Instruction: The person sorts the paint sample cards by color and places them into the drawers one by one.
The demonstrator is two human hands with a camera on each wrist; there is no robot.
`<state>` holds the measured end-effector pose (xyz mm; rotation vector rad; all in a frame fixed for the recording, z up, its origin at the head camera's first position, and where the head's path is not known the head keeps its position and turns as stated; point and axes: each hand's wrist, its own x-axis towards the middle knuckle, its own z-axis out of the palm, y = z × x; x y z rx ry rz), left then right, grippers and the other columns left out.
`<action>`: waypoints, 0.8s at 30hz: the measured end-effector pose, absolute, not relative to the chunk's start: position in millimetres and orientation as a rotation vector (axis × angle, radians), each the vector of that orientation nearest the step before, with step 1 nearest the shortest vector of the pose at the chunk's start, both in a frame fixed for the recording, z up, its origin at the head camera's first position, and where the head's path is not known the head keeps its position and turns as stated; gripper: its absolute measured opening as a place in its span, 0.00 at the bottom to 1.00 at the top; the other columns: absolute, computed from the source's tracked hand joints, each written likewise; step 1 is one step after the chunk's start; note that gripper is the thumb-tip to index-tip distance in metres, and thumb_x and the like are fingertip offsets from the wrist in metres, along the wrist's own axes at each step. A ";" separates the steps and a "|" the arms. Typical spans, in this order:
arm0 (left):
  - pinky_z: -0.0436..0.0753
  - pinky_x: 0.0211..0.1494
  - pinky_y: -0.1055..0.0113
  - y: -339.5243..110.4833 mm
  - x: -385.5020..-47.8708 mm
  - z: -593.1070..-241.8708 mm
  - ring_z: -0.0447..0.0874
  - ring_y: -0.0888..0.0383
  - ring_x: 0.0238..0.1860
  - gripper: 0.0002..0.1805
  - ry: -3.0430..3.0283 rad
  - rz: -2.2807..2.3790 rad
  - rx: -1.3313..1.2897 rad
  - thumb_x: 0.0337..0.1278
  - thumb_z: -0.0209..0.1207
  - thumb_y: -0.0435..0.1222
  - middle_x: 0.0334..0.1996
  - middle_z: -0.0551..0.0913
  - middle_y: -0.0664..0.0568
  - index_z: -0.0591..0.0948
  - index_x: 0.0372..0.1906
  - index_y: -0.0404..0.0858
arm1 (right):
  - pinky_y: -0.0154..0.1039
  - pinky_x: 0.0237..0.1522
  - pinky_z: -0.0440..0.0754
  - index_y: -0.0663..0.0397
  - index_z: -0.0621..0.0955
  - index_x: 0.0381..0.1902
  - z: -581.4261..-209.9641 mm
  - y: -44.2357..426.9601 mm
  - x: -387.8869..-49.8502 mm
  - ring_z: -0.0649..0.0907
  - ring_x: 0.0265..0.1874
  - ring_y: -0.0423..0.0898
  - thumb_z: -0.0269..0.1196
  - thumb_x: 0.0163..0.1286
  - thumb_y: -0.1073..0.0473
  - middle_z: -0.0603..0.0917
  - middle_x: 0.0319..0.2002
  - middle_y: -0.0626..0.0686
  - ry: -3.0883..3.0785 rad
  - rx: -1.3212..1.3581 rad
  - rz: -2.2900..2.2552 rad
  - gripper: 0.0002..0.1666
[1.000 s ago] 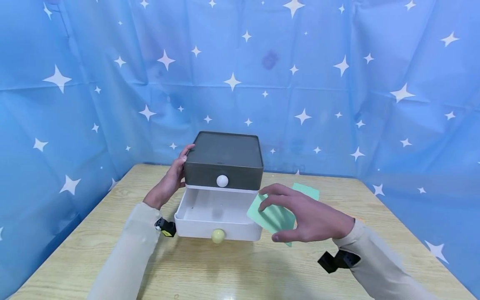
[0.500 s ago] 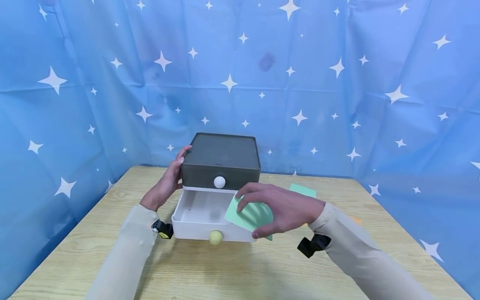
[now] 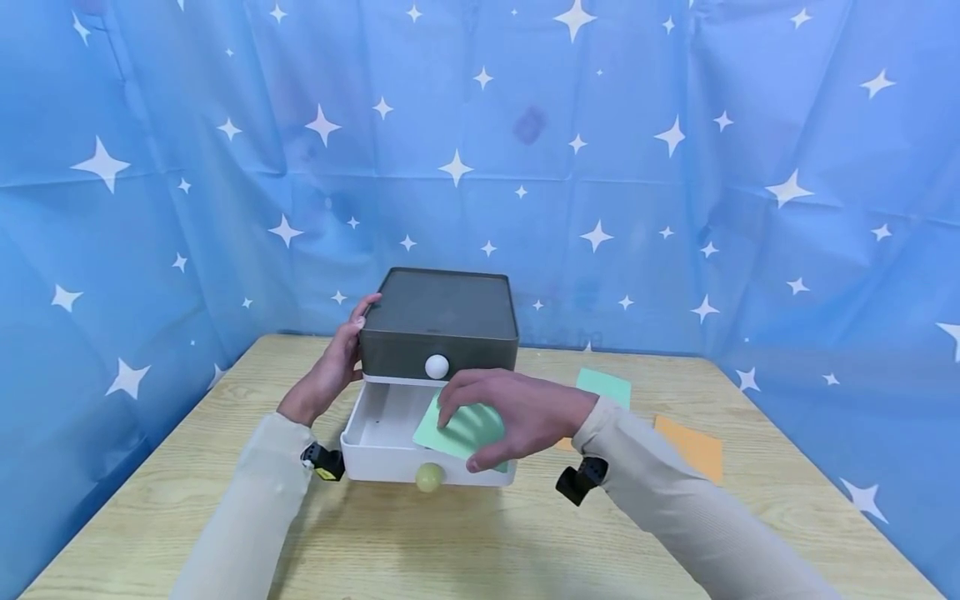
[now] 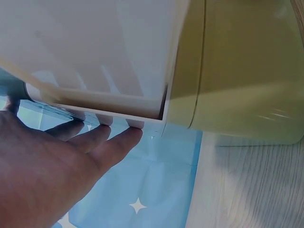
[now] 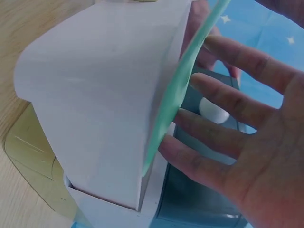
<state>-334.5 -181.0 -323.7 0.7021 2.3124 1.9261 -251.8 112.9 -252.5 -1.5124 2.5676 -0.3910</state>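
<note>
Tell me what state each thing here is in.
White drawer: pulled open.
Dark top drawer: shut.
Held green sheet: bowed, at the white drawer's opening.
Other green sheet: lying on the table.
Orange paper: on the table, partly hidden.
Right hand: pinching the held green sheet.
Left hand: resting against the left side of the box.

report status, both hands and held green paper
Left hand against drawer unit. Right hand pinching green paper at open white drawer. No obstruction visible.
</note>
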 end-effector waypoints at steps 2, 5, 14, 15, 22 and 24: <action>0.56 0.69 0.24 -181.4 -334.3 -323.7 0.42 0.32 0.80 0.31 2.318 1.919 0.701 0.73 0.21 0.61 0.83 0.32 0.51 0.39 0.78 0.71 | 0.43 0.65 0.74 0.38 0.81 0.55 -253.0 109.3 -253.4 0.75 0.62 0.40 0.72 0.59 0.48 0.76 0.62 0.42 2.554 -1.523 -0.384 0.24; 0.57 0.69 0.24 -182.0 -334.1 -323.7 0.42 0.32 0.80 0.31 2.324 1.913 0.698 0.73 0.20 0.61 0.83 0.32 0.51 0.39 0.79 0.71 | 0.43 0.65 0.74 0.39 0.81 0.55 -253.4 104.2 -255.5 0.74 0.63 0.41 0.71 0.59 0.48 0.76 0.62 0.42 2.543 -1.532 -0.359 0.25; 0.56 0.69 0.24 -182.2 -332.9 -323.4 0.42 0.32 0.80 0.31 2.317 1.912 0.702 0.74 0.20 0.60 0.83 0.33 0.50 0.39 0.79 0.71 | 0.44 0.66 0.74 0.38 0.81 0.56 -256.9 101.4 -258.1 0.75 0.63 0.40 0.71 0.60 0.47 0.76 0.63 0.42 2.564 -1.484 -0.306 0.25; 0.56 0.69 0.24 -182.0 -332.8 -323.3 0.42 0.32 0.80 0.31 2.318 1.911 0.703 0.74 0.20 0.60 0.83 0.33 0.50 0.39 0.79 0.71 | 0.44 0.66 0.74 0.38 0.81 0.56 -257.4 101.8 -258.5 0.75 0.63 0.40 0.70 0.60 0.47 0.76 0.63 0.42 2.570 -1.477 -0.303 0.25; 0.56 0.69 0.24 -180.7 -333.6 -323.2 0.43 0.32 0.80 0.31 2.322 1.922 0.711 0.74 0.20 0.59 0.83 0.33 0.51 0.40 0.79 0.71 | 0.45 0.64 0.74 0.37 0.80 0.58 -258.5 104.5 -260.4 0.75 0.61 0.42 0.71 0.60 0.48 0.76 0.64 0.42 2.587 -1.441 -0.318 0.27; 0.56 0.69 0.24 -180.8 -333.9 -323.2 0.43 0.32 0.80 0.30 2.322 1.925 0.712 0.74 0.21 0.59 0.83 0.33 0.51 0.40 0.79 0.71 | 0.45 0.64 0.74 0.36 0.79 0.59 -258.8 105.0 -260.9 0.75 0.61 0.42 0.71 0.60 0.48 0.76 0.64 0.42 2.588 -1.443 -0.319 0.28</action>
